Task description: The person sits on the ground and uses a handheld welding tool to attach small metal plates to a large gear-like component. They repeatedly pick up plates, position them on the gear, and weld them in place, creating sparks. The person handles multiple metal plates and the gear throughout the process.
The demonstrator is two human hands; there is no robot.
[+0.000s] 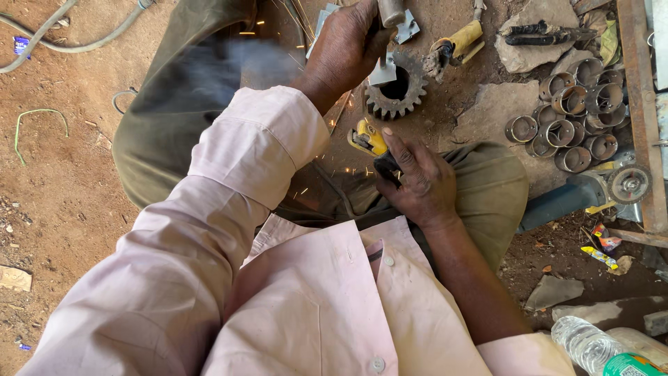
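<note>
Pink shirt [306, 306] fills the near view. Right hand [421, 182] grips a yellow grinder [369, 136] by its body; sparks fly. Left hand [346, 49] pins a small plate [383, 72] on the gear [396, 87]. Plate judged stiff, sharp-edged, hot; gear heavy. Dirt ground [62, 174], rings [570, 118] well apart.

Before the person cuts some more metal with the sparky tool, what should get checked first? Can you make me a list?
1. Left hand steadying the small metal plate on the gear: ok.
2. Right hand gripping the yellow grinder: ok.
3. Gloves on hands: not ok, both bare.
4. Sparks away from clothing: not ok, some land by the trousers and sleeve.
5. Eye protection: cannot tell, out of view.
6. Second grinder lying clear of the hands: ok.
</note>
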